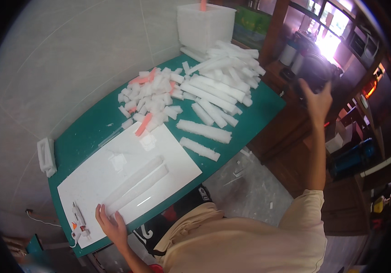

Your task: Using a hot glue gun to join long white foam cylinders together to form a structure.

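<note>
My left hand [112, 227] rests on a white board [84, 191] with its fingers apart, at the near ends of two long white foam strips [143, 179]. The strips lie side by side, and the fingertips partly cover their ends. My right hand [316, 101] is raised off to the right, away from the table, thumb and fingers spread. Nothing shows between them. Behind that hand is a dark rounded object [314, 73], too dim to name. A white glue gun [79, 220] lies on the board's left end, beyond my left hand.
The green table [261, 113] carries a heap of small white and pink foam pieces [152, 93] and a pile of long foam strips [222, 77]. A large white foam block [204, 27] stands at the back. Wooden cabinets [291, 141] line the right. Scraps litter the floor.
</note>
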A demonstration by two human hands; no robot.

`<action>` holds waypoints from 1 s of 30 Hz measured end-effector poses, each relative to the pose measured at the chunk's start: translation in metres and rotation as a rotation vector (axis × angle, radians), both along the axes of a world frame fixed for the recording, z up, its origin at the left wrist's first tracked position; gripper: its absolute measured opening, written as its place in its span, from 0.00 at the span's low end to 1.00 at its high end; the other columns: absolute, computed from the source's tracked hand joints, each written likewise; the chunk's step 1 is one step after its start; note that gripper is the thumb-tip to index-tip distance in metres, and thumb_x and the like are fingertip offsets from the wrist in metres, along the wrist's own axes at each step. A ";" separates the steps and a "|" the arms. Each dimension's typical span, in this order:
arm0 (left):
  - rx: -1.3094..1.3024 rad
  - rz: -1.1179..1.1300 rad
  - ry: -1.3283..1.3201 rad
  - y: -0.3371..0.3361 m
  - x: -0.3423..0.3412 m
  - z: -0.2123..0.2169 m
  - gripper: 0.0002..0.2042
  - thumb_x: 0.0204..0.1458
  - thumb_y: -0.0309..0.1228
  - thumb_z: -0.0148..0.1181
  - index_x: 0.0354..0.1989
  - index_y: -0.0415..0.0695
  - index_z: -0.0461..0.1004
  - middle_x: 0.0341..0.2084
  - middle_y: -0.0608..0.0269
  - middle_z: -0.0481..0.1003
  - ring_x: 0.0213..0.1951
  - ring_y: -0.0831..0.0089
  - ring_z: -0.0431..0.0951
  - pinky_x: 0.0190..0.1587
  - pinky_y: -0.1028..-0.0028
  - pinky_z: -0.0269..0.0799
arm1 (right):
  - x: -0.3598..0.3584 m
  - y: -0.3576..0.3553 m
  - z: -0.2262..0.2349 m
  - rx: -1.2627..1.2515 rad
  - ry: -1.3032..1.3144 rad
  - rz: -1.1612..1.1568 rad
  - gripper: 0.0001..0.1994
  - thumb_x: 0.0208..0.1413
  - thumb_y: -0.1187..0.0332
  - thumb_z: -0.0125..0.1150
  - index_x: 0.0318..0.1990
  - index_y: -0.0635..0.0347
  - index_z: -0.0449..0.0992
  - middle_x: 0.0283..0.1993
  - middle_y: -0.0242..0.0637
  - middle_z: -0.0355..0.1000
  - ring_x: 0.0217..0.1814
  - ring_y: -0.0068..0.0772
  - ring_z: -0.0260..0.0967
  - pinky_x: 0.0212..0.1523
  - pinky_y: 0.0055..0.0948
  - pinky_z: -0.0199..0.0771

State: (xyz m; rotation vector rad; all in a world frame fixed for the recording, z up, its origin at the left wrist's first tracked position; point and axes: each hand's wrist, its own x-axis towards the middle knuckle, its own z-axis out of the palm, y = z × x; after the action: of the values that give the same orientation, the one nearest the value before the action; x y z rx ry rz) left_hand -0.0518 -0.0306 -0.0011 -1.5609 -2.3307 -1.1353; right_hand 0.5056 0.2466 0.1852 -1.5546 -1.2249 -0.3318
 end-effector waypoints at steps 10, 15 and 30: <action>0.001 -0.012 -0.006 -0.002 0.004 0.006 0.22 0.50 0.24 0.58 0.54 0.35 0.67 0.57 0.43 0.64 0.57 0.46 0.66 0.59 0.60 0.62 | -0.215 -0.087 -0.030 0.002 -0.127 0.910 0.40 0.33 0.63 0.80 0.56 0.65 0.68 0.47 0.46 0.74 0.47 0.41 0.76 0.49 0.33 0.73; 0.014 -0.019 0.008 -0.004 0.001 0.004 0.20 0.50 0.26 0.59 0.53 0.35 0.68 0.56 0.43 0.66 0.55 0.47 0.68 0.57 0.59 0.64 | -0.280 -0.116 -0.021 -0.013 -0.057 1.269 0.33 0.37 0.68 0.75 0.53 0.70 0.70 0.46 0.51 0.75 0.44 0.45 0.77 0.45 0.34 0.76; 0.034 -0.018 -0.028 0.001 -0.002 0.011 0.20 0.48 0.26 0.61 0.51 0.35 0.71 0.55 0.44 0.68 0.50 0.48 0.72 0.53 0.60 0.68 | -0.351 -0.196 0.041 0.101 0.139 1.338 0.14 0.66 0.67 0.43 0.58 0.54 0.62 0.48 0.62 0.69 0.49 0.50 0.72 0.49 0.40 0.78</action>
State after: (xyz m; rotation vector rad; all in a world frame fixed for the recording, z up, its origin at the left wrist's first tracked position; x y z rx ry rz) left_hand -0.0541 -0.0299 0.0096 -1.5676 -2.3067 -1.2022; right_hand 0.1550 0.0502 0.2262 -0.4108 -1.7971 0.5680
